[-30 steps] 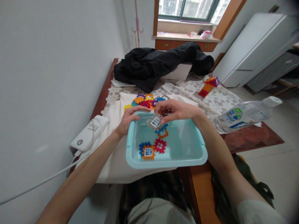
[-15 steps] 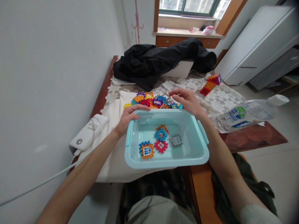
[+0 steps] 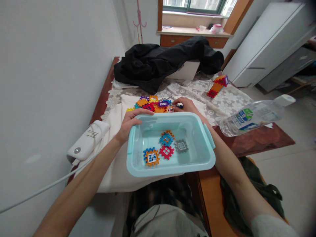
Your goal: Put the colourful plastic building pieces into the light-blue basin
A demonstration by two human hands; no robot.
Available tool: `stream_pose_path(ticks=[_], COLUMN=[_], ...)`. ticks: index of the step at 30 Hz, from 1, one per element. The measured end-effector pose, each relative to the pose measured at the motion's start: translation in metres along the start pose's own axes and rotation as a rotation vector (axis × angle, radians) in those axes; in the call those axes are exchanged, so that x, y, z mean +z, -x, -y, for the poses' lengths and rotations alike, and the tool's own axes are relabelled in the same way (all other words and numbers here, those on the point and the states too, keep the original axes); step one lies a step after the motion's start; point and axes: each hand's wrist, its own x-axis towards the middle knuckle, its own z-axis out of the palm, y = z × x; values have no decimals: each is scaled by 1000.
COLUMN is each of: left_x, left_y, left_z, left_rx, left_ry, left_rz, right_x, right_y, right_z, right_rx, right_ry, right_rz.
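A lived-in room of a home: a wooden table (image 3: 256,141) under a lace floral cloth (image 3: 229,98), a black jacket (image 3: 158,64) dumped on it, toy tiles (image 3: 153,104), a water bottle (image 3: 254,115), a white cabinet (image 3: 266,42) and a cluttered window sill (image 3: 192,31)

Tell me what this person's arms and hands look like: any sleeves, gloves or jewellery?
Both forearms are bare from wrist to elbow. The left hand and right hand wear no gloves, and no rings, watch or bracelet show. At the bottom right corner, a pale grey short sleeve covers the right upper arm. The left arm's sleeve is out of view.
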Motion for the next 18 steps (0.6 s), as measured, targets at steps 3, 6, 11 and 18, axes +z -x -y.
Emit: stream_pose_path(ticks=[3,6,11,18], left_x=[0,0,2,0], left_y=[0,1,2,2], left_z=[0,-1,-2,0], left_rx=[-2,2,9,10], left_ry=[-18,-24,-22,-26], left_rz=[0,-1,0,-1], right_x=[-1,-1,0,7], right_y=[0,-1,-3,-5], right_z=[6,12,11,-3], right_rx=[50,65,84,133], right_ry=[-156,-264,-261,-121], right_rz=[-76,-102,-89,-87])
